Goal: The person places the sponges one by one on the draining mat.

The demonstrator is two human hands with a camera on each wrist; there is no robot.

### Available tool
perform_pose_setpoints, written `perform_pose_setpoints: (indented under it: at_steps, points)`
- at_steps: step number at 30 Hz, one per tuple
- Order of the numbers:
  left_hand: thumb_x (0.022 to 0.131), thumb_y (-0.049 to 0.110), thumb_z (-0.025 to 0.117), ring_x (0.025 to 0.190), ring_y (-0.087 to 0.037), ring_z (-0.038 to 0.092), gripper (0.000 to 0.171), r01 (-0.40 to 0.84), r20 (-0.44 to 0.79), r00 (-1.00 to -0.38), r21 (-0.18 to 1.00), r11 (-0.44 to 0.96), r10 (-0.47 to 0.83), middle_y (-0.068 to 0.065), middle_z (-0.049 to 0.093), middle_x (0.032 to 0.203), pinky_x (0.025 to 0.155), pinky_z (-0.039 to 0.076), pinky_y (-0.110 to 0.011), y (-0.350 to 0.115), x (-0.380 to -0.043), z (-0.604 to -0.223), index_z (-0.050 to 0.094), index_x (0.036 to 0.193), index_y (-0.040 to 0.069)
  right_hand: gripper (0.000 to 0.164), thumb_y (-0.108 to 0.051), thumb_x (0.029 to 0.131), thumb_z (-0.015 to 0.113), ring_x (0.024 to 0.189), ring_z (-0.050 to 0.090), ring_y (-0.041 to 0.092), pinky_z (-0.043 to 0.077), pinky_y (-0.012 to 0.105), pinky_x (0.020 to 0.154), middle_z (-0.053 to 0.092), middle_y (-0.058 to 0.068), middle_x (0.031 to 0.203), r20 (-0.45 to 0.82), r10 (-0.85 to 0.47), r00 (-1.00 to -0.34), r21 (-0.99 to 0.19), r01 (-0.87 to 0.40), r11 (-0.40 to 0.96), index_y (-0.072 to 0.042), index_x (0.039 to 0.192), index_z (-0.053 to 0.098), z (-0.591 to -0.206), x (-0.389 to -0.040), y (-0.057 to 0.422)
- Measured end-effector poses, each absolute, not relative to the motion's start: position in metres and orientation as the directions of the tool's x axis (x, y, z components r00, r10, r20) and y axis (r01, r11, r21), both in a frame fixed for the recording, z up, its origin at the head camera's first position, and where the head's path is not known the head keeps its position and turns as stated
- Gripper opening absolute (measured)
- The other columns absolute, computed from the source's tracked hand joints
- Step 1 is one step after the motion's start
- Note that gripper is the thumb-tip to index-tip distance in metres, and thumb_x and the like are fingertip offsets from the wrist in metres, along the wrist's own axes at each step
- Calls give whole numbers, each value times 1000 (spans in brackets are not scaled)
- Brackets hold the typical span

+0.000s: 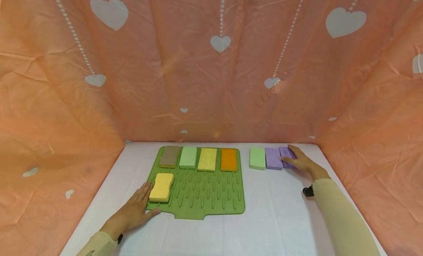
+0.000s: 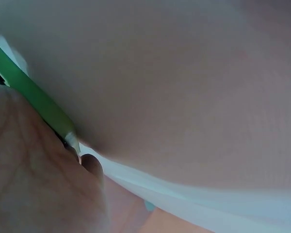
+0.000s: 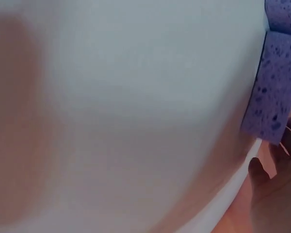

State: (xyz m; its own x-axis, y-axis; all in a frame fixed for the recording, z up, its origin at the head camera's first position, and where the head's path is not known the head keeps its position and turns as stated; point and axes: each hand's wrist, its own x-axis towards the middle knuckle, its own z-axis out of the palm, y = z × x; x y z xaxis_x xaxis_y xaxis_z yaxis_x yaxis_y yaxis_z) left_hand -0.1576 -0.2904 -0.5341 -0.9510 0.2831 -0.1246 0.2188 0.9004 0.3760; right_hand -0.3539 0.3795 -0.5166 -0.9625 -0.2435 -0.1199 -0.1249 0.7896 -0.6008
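Green mat [image 1: 205,188], I note: near-left corner, yellow sponge [image 1: 161,187]; far-left, brown-topped sponge [image 1: 169,155]; far-right, orange sponge [image 1: 228,159]. White table [image 1: 277,212], near far-right corner: two speckled purple sponges [image 1: 274,159].

Tabletop [image 1: 274,215]: white
Green mat [image 1: 211,208]: left
Pale green sponge [image 1: 257,158]: far right
Two purple sponges [image 1: 273,158]: beside it, farther right

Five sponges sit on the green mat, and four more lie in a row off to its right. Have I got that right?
Not quite: the head view shows three, not four, to the right of the green mat: a green sponge and two purple sponges. Five on the mat stands.
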Motion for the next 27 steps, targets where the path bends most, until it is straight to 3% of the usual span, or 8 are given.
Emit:
perform_pose_setpoints:
  at_steps: [6,9,11,13,16,18,24,27]
  points:
    - [105,61,61,164,-48,6,105,234,-108,-950,369,899,291,-27,8,177,121,-19,-17,-291,-158,-535,16,167,-10,116,-48,95,77,156,5,63,9,77,124,5,42,170,-127,-277,-952,-568,-160,808,15,165,9,-520,-343,387]
    - [104,61,61,164,-47,6,105,231,-114,-950,369,900,291,-26,8,178,125,-17,-22,-290,-158,-535,15,168,-9,123,-44,90,84,156,4,63,10,78,124,2,41,170,-139,-300,-944,-554,-177,814,14,165,7,-521,-337,390]
    - [104,61,61,163,-47,7,105,238,-110,-949,364,901,295,-27,9,177,132,-9,-34,-290,-158,-536,16,168,-9,123,-37,87,87,156,5,63,10,78,123,3,42,170,-133,-321,-938,-545,-201,814,15,165,7,-521,-333,392]
    - [104,60,62,163,-48,9,104,247,-101,-948,358,901,301,-27,10,177,135,2,-47,-290,-158,-536,17,167,-10,118,-28,86,85,156,5,63,10,78,123,3,42,170,-125,-338,-933,-541,-221,812,16,164,8,-520,-330,393]
    - [104,59,63,163,-49,10,104,254,-90,-948,359,898,304,-28,12,176,133,11,-58,-290,-158,-536,19,167,-11,112,-15,82,81,155,6,64,10,78,124,6,42,169,-101,-356,-929,-543,-249,802,18,162,11,-518,-326,394]
    - [104,60,63,163,-49,10,104,251,-90,-949,361,898,301,-28,11,177,133,10,-56,-290,-158,-536,18,167,-10,109,-12,81,80,154,8,64,12,77,124,8,43,168,-86,-357,-930,-539,-258,802,20,161,13,-517,-324,394]
    - [104,61,61,164,-47,6,105,231,-107,-951,373,899,289,-26,7,178,131,-11,-31,-290,-158,-537,15,168,-9,105,-13,80,82,149,19,65,19,77,122,20,46,162,-33,-340,-940,-501,-278,819,25,156,21,-518,-321,395]
    - [105,60,61,163,-48,7,104,243,-96,-950,368,898,296,-27,9,177,133,-8,-36,-290,-158,-537,16,167,-10,105,-17,82,84,148,22,65,21,77,121,22,46,160,-34,-322,-946,-489,-265,831,24,156,23,-519,-319,397]
